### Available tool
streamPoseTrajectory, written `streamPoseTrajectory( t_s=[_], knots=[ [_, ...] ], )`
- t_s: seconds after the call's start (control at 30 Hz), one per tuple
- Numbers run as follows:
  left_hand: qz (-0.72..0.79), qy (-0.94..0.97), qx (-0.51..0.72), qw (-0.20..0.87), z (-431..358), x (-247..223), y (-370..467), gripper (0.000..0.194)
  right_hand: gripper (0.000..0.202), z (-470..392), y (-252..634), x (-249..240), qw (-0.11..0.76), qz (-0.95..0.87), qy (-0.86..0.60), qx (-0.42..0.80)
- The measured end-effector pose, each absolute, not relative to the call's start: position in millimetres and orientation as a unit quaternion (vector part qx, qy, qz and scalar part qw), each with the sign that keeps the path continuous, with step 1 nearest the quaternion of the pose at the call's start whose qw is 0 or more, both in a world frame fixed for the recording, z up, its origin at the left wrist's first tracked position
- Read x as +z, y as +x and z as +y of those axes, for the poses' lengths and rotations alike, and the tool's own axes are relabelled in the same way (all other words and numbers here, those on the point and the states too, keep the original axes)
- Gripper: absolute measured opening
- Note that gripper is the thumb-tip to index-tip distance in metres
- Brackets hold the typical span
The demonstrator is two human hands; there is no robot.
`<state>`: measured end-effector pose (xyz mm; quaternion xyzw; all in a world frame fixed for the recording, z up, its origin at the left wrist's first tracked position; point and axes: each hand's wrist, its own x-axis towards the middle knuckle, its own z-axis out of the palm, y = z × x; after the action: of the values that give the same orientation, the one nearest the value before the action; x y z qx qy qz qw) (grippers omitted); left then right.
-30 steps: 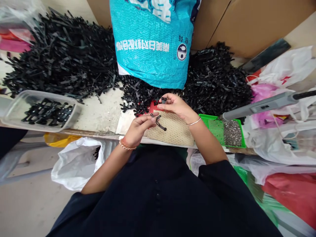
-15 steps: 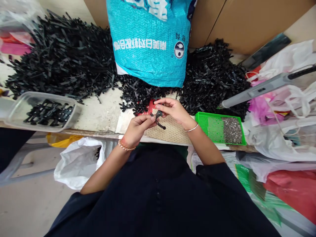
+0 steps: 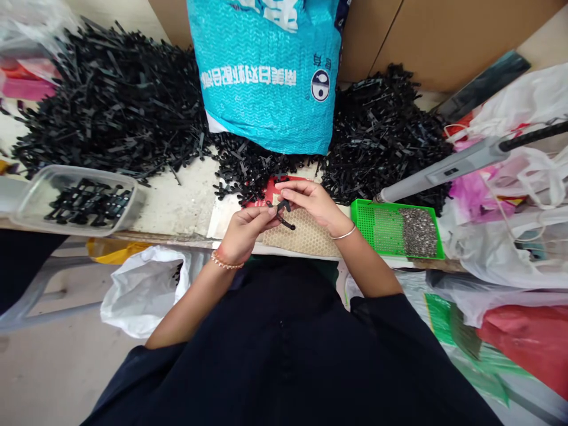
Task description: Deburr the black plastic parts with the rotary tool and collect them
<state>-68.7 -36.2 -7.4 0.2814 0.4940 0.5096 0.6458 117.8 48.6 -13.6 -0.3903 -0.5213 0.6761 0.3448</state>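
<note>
My left hand (image 3: 245, 234) is closed, with thumb and forefinger pinching a small black plastic piece (image 3: 287, 224) that has slim arms and rounded ends. One arm juts out toward my right hand (image 3: 313, 206). The thumb and fingers of that hand are drawn together at the upper end of the piece; what lies between them is too small to make out. Below both hands is a tan honeycomb-patterned mat (image 3: 306, 234), and a red printed sheet (image 3: 271, 192) shows just behind them.
Heaps of black plastic pieces (image 3: 119, 106) cover the bench's back, around a blue sack (image 3: 270, 112). To the left, a clear tub (image 3: 26, 216) holds more pieces. At right, a grey rod-shaped tool (image 3: 426, 180) hangs above a green basket (image 3: 377, 231) with small metal bits (image 3: 419, 232).
The fingers of my right hand have shifted slightly at the black piece, and its upper part has turned a little. My left hand keeps its pinch. The view has moved slightly.
</note>
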Motion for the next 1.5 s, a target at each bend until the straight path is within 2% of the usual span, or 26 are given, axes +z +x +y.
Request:
streamPoseTrajectory(
  t_s=[0.17, 0.3, 0.43, 0.63, 0.8, 0.93, 1.07, 1.23, 1.5],
  knots=[
    [0.480, 0.253, 0.502, 0.674, -37, -5, -73, 0.038, 0.042, 47, 122, -13, 0.349, -0.515, -0.366, 0.693],
    [0.435, 0.222, 0.464, 0.739, -40, -7, -73, 0.037, 0.043, 45, 122, -10, 0.372, -0.523, -0.344, 0.685],
    [0.374, 0.203, 0.446, 0.788, -43, -10, -65, 0.035, 0.043, 38, 120, -7, 0.351, -0.502, -0.317, 0.724],
    [0.383, 0.213, 0.468, 0.768, -43, -9, -55, 0.036, 0.046, 29, 124, -3, 0.348, -0.476, -0.352, 0.727],
    [0.378, 0.217, 0.490, 0.754, -41, -9, -56, 0.045, 0.039, 33, 131, -7, 0.348, -0.506, -0.394, 0.684],
    [0.369, 0.232, 0.489, 0.755, -40, -13, -53, 0.048, 0.030, 33, 133, -9, 0.342, -0.494, -0.397, 0.694],
    [0.402, 0.325, 0.502, 0.694, -40, -15, -52, 0.052, 0.031, 33, 138, -5, 0.333, -0.491, -0.393, 0.703],
    [0.458, 0.482, 0.511, 0.545, -39, -13, -54, 0.046, 0.041, 36, 149, -1, 0.318, -0.536, -0.416, 0.663],
    [0.462, 0.528, 0.526, 0.481, -37, -17, -50, 0.042, 0.042, 33, 153, -3, 0.320, -0.571, -0.425, 0.625]
  ],
)
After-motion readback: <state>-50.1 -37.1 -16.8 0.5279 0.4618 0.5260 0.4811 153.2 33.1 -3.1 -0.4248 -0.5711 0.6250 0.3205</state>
